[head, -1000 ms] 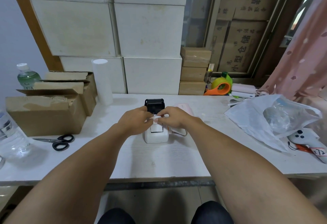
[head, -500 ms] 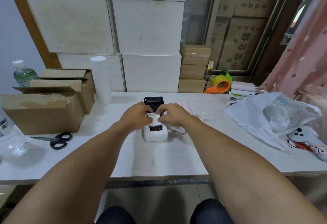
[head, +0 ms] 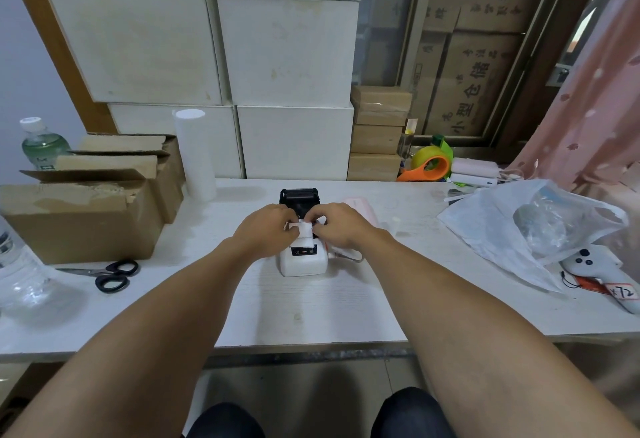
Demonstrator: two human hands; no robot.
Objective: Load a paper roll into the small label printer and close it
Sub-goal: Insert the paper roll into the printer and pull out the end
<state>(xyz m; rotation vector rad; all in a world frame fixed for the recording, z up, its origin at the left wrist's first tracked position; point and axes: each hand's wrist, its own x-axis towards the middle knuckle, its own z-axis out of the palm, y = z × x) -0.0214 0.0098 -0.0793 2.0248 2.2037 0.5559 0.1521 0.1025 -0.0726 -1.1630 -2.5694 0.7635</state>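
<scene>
Both arms fwd, left hand (head: 266, 229), right hand (head: 337, 228) pinching together

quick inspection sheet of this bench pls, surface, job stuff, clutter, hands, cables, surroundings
surface: white table, bare in front of the printer.
job's things: white printer, black lid open behind the hands; paper roll held over the opening.
clutter: scissors, cardboard boxes, tall white roll, bottles, tape dispenser, plastic bag, white controller.
grippers: left hand and right hand both pinch the paper roll.
cables: thin cord right of the printer.
surroundings: stacked white boxes, brown cartons, pink curtain.
</scene>
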